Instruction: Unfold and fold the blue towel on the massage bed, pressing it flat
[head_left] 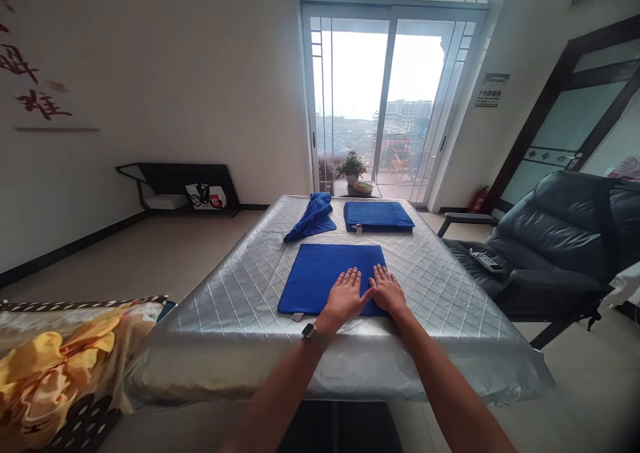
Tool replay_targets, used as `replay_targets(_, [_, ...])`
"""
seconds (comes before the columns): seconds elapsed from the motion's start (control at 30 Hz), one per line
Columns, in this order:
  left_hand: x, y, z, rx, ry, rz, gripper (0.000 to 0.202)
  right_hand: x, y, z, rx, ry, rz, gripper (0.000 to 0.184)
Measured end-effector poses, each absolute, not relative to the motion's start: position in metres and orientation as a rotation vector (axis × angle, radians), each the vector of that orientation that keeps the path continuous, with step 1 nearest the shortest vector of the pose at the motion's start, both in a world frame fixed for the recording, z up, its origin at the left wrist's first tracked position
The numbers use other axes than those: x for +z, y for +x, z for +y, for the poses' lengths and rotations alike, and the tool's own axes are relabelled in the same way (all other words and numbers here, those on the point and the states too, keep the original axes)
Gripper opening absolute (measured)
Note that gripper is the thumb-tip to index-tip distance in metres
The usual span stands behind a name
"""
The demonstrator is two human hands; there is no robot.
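Observation:
A blue towel (313, 276) lies spread flat on the silver quilted table cover (240, 293), with a small white tag at its near left edge. My left hand (346, 294) rests palm down on the towel's right half, fingers stretched out; a watch is on that wrist. Close beside it, my right hand (388, 290) also lies flat, at the towel's right edge, and the two thumbs meet or nearly meet. Farther back are a stack of folded blue towels (379, 214) with a white tag and, to its left, a crumpled blue towel (315, 216).
Right of the table stands a dark armchair (545, 240) with a grey device (487, 262) on its seat. Yellow cloth (55, 366) lies at the lower left. A potted plant (353, 165) stands beyond the table, before glass sliding doors (350, 93). A black bench (185, 180) is by the left wall.

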State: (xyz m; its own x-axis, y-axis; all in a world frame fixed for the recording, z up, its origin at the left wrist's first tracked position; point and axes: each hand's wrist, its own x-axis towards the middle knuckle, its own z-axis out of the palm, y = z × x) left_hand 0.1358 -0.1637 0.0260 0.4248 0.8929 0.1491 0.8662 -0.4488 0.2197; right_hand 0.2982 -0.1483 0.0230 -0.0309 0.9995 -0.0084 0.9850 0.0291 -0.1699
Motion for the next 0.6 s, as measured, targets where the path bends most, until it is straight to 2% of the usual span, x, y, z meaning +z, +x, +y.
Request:
replay_targets(0.2, [0.024,0.161,-0.14,0.349,2.52,1.554,0.087,0.024,0.299,-0.149,0.171,-2.102,-2.197,0.065])
replay_targets(0.6, [0.006,0.0,-0.117,0.273,2.227,2.067,0.093,0.026,0.295,-0.148,0.216,-2.122,-2.148,0.067])
